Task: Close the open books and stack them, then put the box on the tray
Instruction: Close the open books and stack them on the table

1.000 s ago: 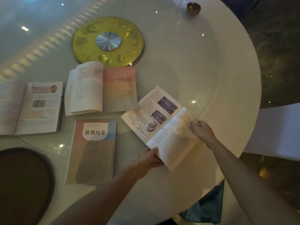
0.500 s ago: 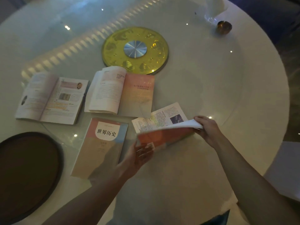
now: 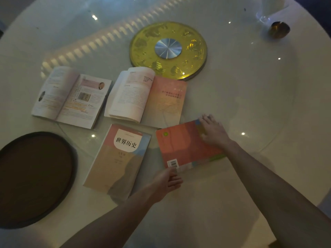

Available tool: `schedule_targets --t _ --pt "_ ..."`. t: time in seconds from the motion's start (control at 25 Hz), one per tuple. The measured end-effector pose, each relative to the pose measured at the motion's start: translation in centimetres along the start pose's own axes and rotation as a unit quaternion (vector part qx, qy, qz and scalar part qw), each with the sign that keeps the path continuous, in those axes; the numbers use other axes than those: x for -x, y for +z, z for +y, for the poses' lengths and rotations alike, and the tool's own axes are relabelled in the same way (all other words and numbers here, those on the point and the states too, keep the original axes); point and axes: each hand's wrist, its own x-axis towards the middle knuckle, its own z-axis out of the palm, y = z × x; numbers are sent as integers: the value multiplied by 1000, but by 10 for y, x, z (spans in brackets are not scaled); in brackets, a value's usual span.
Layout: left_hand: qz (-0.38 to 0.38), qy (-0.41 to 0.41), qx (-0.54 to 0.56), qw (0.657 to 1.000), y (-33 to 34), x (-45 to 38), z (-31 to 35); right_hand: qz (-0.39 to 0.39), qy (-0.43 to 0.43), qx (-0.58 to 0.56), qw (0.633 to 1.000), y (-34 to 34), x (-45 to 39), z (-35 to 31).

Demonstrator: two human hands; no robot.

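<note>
A closed orange book (image 3: 184,145) lies back cover up on the white round table, near its front. My right hand (image 3: 213,131) rests flat on its far right corner, fingers spread. My left hand (image 3: 167,181) pinches its near left corner by the barcode. To the left lies a closed history book (image 3: 118,158), front cover up. Behind them two books lie open: one at the left (image 3: 71,97), one in the middle (image 3: 146,95). A dark round tray (image 3: 35,176) sits at the left edge. No box is in view.
A gold turntable disc (image 3: 168,51) with a silver hub sits at the table's middle. A small brass cup (image 3: 279,29) and a white vessel (image 3: 270,6) stand at the far right. The table's edge curves around at the right.
The book between my hands was open, then folded over, and now lies closed flat on the table. My right hand has gone from its page edge to resting on its cover.
</note>
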Motion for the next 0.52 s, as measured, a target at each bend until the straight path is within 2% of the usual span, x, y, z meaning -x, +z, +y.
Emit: schedule_targets --t 0.16,0.28,0.4,0.52 --pt "-12 -1 -5 1000 1 -3 2 -38 -2 75 996 4 -8 -3" --pt "-12 -4 -15 1000 -3 -6 1 22 16 105 994 5 -5 -8" --pt "-10 -16 -48 999 -7 -8 -7 49 35 133 989 18 17 -10" --pt "-1 -30 -92 995 -13 -9 -17 53 85 80 992 40 57 3"
